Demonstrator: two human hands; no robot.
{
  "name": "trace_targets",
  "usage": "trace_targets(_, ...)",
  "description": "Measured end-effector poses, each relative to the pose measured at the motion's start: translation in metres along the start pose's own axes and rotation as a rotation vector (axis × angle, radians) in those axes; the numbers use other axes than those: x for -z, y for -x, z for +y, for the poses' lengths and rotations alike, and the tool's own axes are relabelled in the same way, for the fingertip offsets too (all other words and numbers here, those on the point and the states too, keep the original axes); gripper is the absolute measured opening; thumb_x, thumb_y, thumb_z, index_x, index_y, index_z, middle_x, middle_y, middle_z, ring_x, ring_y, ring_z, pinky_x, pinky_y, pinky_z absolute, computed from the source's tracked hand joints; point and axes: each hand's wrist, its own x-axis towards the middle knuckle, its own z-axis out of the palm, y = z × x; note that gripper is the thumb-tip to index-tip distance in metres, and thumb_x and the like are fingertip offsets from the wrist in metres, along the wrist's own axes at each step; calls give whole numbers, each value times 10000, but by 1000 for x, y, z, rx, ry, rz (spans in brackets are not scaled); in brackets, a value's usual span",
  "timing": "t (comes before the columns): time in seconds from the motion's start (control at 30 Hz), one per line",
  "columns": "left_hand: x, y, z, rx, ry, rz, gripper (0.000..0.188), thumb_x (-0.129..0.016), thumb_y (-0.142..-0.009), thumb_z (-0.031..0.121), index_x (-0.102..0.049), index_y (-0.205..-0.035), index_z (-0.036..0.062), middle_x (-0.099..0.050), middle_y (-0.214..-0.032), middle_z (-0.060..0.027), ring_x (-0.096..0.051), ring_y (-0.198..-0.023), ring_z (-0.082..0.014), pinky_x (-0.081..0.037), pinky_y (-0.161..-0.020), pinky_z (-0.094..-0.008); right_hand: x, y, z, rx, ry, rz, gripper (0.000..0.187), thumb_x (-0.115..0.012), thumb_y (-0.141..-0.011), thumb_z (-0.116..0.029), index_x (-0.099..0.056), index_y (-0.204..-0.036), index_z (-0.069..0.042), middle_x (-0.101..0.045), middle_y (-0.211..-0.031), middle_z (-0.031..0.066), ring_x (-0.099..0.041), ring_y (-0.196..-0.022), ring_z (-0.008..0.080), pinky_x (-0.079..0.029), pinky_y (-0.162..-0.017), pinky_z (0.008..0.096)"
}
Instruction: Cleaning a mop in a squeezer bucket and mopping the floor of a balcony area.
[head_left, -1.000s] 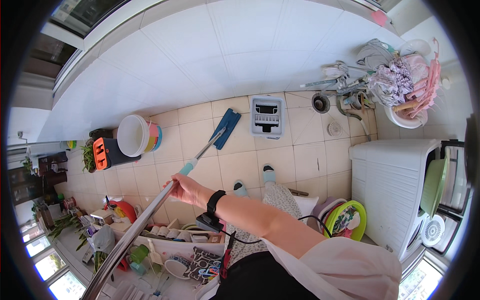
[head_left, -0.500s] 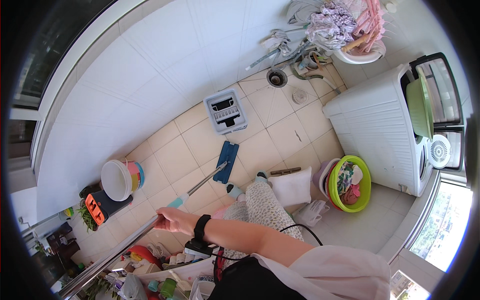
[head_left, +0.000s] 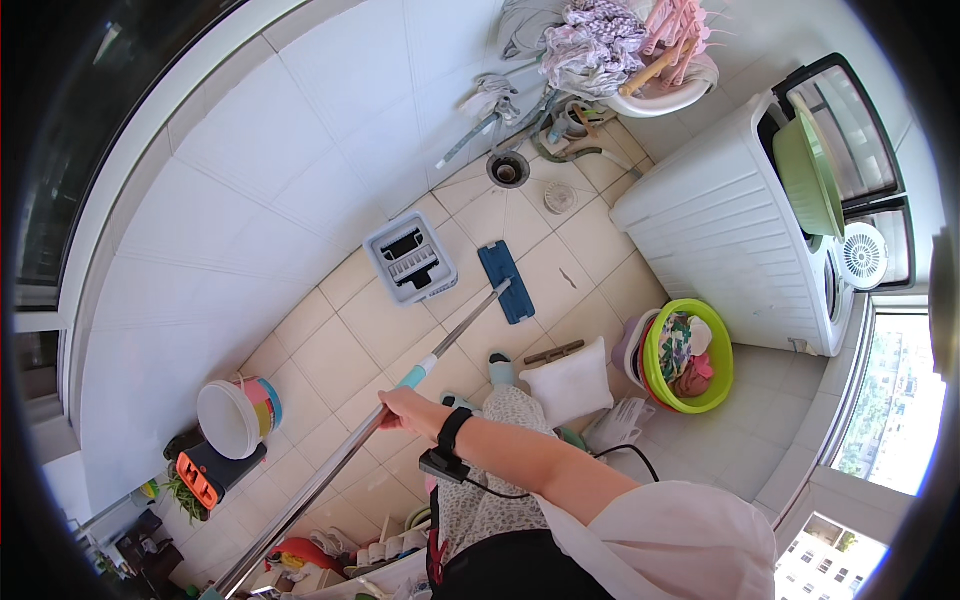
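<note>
My right hand (head_left: 402, 410) is closed round the silver pole of a flat mop (head_left: 340, 459), just behind a light-teal section of it. The pole slants from the lower left toward the far middle. At its far end the blue rectangular mop head (head_left: 507, 283) lies on the beige floor tiles. Left of the head, and apart from it, stands a grey mop bucket (head_left: 411, 258) with black slots inside. A black strap and a small black device are on my right wrist. My left hand is out of view.
A floor drain hole (head_left: 508, 170) and a round drain cover (head_left: 559, 198) lie beyond the mop head. At right stand a white washing machine (head_left: 715, 215) and a lime-green basin (head_left: 731, 345) of laundry beside a white cushion (head_left: 570, 383). A white bucket (head_left: 228, 419) stands at left.
The mop head has slid right and farther out over the tiles, now to the right of the mop bucket, and has turned. My right hand has moved forward and right with the pole. The view has shifted.
</note>
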Motion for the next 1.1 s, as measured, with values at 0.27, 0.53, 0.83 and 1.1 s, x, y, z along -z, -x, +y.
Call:
trace_targets(0.27, -25, 44, 79, -23, 5, -228, 285, -566, -912, 177, -635, -754, -50, -583, -623, -113, -500, -511, -216, -401, -491, -331, 65, -5, -48, 399, -89, 228, 289, -541, -894, -221, -421, -966, 33, -550, -769, 113, -606, -611, 228, -539, -550, 353)
trace_targets(0.53, -35, 53, 107, -70, -90, -247, 362, -549, -921, 195, -541, -612, 7, -437, -509, -69, -330, -424, -189, -277, -426, -344, 93, 17, -101, 395, -526, 153, 205, -464, -906, -124, -337, -977, 20, -458, -854, 123, -572, -692, 230, -567, -674, 390)
trace_targets(0.83, -54, 23, 149, -220, 113, -68, 416, -530, -934, 179, -455, -564, 5, -353, -491, -62, -276, -437, -182, -258, -442, -328, 109, 65, -141, 464, -620, 52, 167, -450, -911, -107, -351, -941, 23, -438, -846, 119, -548, -723, 234, -557, -720, 450)
trace_targets(1.1, -71, 63, 156, -227, 107, -307, 424, -515, -942, 217, -461, -569, 24, -361, -493, -62, -259, -410, -170, -218, -402, -330, 177, 37, -132, 399, -492, 198, 180, -468, -917, -128, -369, -935, 22, -464, -860, 135, -572, -702, 254, -563, -645, 425)
